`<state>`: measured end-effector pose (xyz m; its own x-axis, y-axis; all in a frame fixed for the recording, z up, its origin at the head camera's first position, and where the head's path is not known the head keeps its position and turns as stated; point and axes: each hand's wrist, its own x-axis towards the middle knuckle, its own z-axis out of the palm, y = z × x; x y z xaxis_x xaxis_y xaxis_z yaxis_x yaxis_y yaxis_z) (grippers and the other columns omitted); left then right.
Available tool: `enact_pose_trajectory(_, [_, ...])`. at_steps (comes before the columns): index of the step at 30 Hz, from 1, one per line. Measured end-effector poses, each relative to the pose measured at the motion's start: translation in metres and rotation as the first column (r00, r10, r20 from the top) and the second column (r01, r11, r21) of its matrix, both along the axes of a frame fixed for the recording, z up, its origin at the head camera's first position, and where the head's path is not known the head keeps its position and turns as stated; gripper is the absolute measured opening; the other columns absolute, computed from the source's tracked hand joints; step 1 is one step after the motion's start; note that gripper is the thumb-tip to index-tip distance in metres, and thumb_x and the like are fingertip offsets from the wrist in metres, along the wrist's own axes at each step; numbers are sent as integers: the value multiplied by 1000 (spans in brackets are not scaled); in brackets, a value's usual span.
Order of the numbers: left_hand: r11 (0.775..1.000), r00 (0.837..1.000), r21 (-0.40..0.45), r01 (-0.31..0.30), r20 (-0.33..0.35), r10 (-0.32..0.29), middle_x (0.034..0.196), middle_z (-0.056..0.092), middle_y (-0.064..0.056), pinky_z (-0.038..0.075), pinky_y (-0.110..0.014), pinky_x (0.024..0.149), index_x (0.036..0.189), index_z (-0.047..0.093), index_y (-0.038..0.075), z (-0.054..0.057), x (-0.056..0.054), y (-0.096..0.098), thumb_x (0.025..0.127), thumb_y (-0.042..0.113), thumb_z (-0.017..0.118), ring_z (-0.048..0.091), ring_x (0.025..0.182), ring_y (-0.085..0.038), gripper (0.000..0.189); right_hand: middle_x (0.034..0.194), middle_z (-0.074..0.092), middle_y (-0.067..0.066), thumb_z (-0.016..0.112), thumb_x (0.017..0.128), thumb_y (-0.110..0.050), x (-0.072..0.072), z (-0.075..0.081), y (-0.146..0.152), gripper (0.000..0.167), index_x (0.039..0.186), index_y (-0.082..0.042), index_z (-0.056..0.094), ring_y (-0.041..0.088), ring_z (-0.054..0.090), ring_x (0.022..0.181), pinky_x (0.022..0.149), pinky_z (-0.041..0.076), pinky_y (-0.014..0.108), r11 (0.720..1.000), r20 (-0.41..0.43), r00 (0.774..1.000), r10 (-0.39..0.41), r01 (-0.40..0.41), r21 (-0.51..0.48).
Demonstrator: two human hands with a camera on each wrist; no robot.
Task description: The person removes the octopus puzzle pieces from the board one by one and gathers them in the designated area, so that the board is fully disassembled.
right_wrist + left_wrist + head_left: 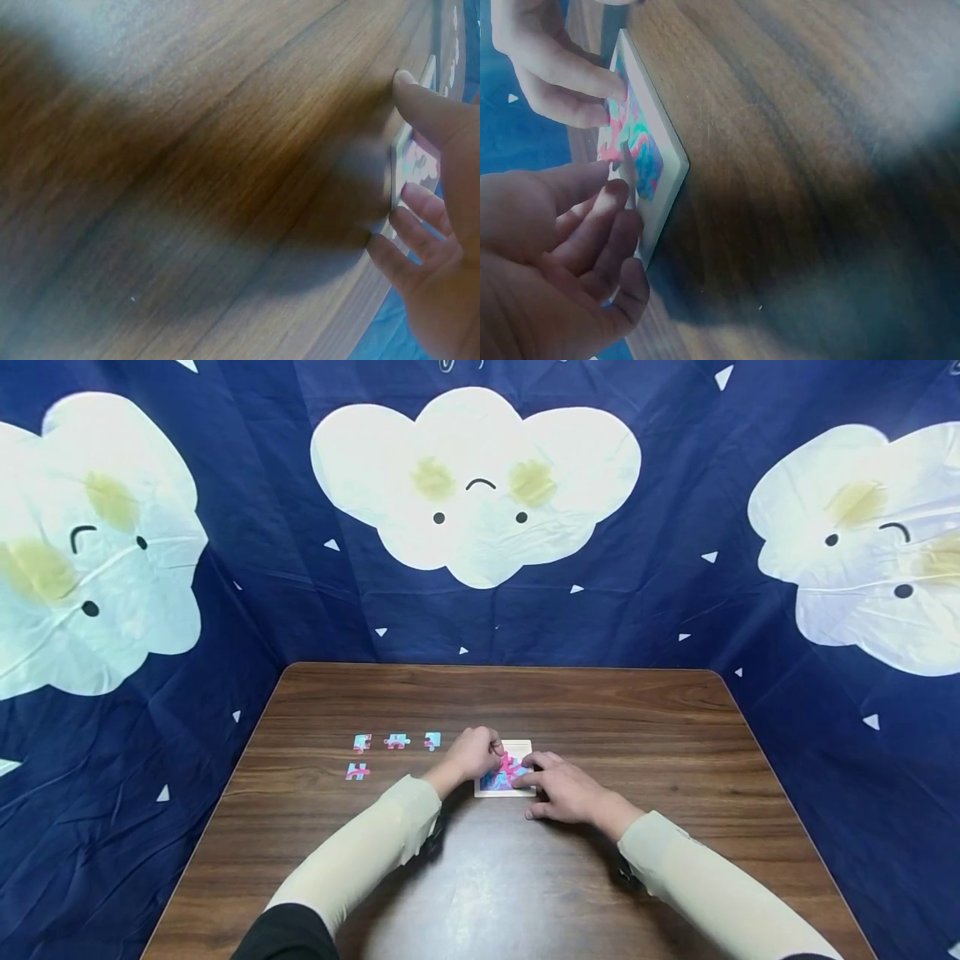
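A small jigsaw puzzle tray (506,793) with a pale wooden rim lies on the table, partly filled with pink, blue and purple pieces. At its left side my left hand (476,753) pinches a puzzle piece (627,154) between thumb and fingertips, tilted over the tray in the left wrist view. My right hand (568,789) lies at the tray's right side, fingers spread and extended over the pieces, thumb near the front right corner. In the right wrist view its fingertips (409,191) are right at the rim.
Several loose puzzle pieces lie left of the tray: three in a back row, including a middle piece (397,742), and a single piece (357,772) in front. The brown wooden table (630,710) meets a blue cloth backdrop (480,618) with clouds.
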<state>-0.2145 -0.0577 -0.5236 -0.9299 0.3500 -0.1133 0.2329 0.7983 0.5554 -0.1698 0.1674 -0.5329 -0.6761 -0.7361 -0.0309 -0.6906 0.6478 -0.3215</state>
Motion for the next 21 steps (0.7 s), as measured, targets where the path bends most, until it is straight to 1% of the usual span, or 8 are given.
enact_pose_trajectory(4, [997,1000,76,-23,10,23,75,69,6,51,-27,71,84,74,14,-2,1,-1,82,7,75,60,70,-7,7,141,54,9,81,86,-44,0,-1,0,52,134,-27,69,26,52,126,104,47,45,1000,7,1000,-2,2,-1])
enact_pose_trajectory(8, [987,999,151,-48,30,44,74,71,4,52,-25,70,87,76,12,-3,1,-2,81,3,72,61,68,-4,11,141,54,8,81,86,-44,0,-1,0,52,134,-27,69,25,52,126,104,47,44,1000,5,1000,-3,3,-4])
enact_pose_trajectory(15, [970,996,231,-77,62,65,74,72,2,51,-25,70,89,77,9,-2,0,-8,83,1,72,60,66,-5,12,141,54,8,83,85,-41,-1,-2,-1,52,133,-27,70,26,53,126,104,47,44,1000,5,1000,-4,4,-27])
enact_pose_trajectory(18, [957,993,274,-93,102,67,74,72,0,52,-24,68,91,77,7,0,0,-12,84,-1,71,64,67,-8,11,140,55,10,83,84,-40,0,-3,0,52,133,-26,70,28,53,126,104,47,46,1000,-8,1000,-2,2,-28])
enact_pose_trajectory(21, [945,990,311,-103,121,68,76,72,-3,53,-23,66,96,76,4,3,1,-17,84,-3,69,66,67,-9,16,141,55,12,84,84,-40,1,-3,0,51,131,-24,71,29,53,128,105,47,47,1000,-22,1000,-1,0,-30])
